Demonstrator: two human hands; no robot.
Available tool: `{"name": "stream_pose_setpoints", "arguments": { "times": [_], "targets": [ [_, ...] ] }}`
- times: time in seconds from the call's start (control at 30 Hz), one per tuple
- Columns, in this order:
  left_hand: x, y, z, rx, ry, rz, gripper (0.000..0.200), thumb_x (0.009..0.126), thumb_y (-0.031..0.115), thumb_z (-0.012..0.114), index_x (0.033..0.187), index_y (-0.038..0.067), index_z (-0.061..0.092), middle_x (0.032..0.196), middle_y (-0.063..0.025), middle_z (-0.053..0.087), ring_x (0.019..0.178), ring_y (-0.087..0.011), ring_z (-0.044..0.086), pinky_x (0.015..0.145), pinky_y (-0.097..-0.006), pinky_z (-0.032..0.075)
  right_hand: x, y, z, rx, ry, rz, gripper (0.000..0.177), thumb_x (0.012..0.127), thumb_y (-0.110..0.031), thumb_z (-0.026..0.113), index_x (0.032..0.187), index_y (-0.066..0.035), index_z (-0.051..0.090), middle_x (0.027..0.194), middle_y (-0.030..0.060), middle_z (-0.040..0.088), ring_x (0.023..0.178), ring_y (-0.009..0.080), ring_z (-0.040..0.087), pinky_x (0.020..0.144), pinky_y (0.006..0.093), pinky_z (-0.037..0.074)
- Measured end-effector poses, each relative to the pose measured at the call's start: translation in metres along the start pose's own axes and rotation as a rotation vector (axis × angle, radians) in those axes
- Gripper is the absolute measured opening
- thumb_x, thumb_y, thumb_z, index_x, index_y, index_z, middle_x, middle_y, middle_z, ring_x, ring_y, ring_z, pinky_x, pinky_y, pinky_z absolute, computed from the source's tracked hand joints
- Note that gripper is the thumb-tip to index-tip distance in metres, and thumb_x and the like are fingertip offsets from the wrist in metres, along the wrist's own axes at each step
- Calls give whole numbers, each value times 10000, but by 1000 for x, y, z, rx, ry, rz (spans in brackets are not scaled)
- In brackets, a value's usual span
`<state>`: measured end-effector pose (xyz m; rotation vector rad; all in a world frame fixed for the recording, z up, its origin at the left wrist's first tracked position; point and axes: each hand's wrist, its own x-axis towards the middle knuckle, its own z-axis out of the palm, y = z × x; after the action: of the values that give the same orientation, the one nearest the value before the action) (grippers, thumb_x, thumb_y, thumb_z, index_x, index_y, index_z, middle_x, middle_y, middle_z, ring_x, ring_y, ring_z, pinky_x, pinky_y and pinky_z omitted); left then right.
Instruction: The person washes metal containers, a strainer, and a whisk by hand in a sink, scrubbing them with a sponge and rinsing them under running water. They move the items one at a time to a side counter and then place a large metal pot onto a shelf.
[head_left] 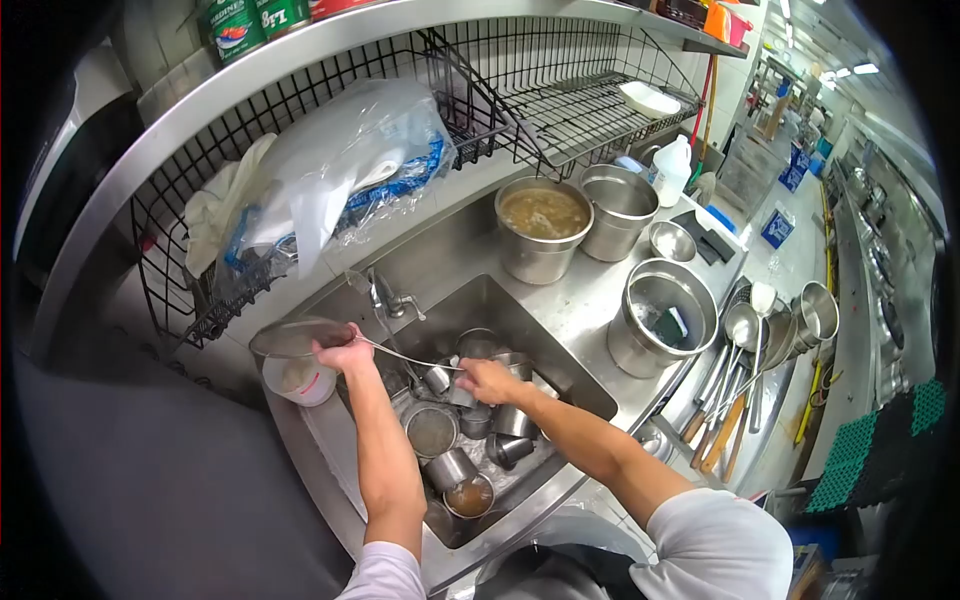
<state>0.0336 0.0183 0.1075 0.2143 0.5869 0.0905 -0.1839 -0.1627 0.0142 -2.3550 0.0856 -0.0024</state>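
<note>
My left hand [345, 350] grips the round, flat, greyish head of a long-handled skimmer [293, 337] at its edge, left of the sink. The thin metal handle runs right across the basin, and my right hand [489, 382] is closed around its far part. Under my hands, the steel sink [570, 375] holds several metal pots and cups in water, among them a round mesh strainer [431, 429] and a small pot [469, 496] with brownish liquid. A white tub [299, 381] stands below the skimmer head. The faucet [381, 295] is just behind my hands.
On the right counter stand a pot of brown liquid [543, 222], another steel pot [619, 205] and a pot with a sponge [663, 320]. Several ladles and spatulas [735, 390] lie farther right. A wire rack [580, 90] holding plastic bags [340, 160] hangs above.
</note>
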Motion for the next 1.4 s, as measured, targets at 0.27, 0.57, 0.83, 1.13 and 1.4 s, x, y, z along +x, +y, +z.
{"name": "stream_pose_setpoints", "arguments": {
  "times": [0.27,0.57,0.83,1.13,1.4],
  "targets": [
    [29,-46,-156,-132,-512,-1006,316,934,299,563,949,-10,622,582,-27,472,504,-126,473,443,-286,405,-74,1,-5,445,-202,54,351,928,-208,620,1239,-58,556,876,168,648,841,283,625,756,397,492],
    [-121,-142,-222,1010,-608,-1106,436,967,409,553,1244,75,586,1032,-61,637,908,-206,612,781,-396,531,-217,10,-46,60,551,200,465,936,-211,646,1374,-96,544,1062,217,682,922,352,685,817,390,531],
    [-118,-192,-294,1347,-128,-905,366,944,447,488,1132,153,600,1001,18,606,856,-190,559,705,-368,502,-329,23,-74,-316,454,651,532,935,-197,530,1457,-203,427,893,212,697,776,409,684,653,534,536],
    [-190,-213,-331,1783,-442,-857,217,931,333,564,1004,138,627,906,3,609,812,-156,569,728,-346,504,-526,-8,-47,-308,816,599,494,956,-313,571,1434,-252,467,821,158,666,765,374,653,649,465,527],
    [-214,-223,-354,2112,-912,-380,508,931,332,607,1222,-84,590,1255,-166,618,1096,-271,595,948,-397,458,-601,66,-85,18,1442,691,480,965,-84,440,1433,1,383,817,305,624,735,450,643,672,509,486]
  ]
}}
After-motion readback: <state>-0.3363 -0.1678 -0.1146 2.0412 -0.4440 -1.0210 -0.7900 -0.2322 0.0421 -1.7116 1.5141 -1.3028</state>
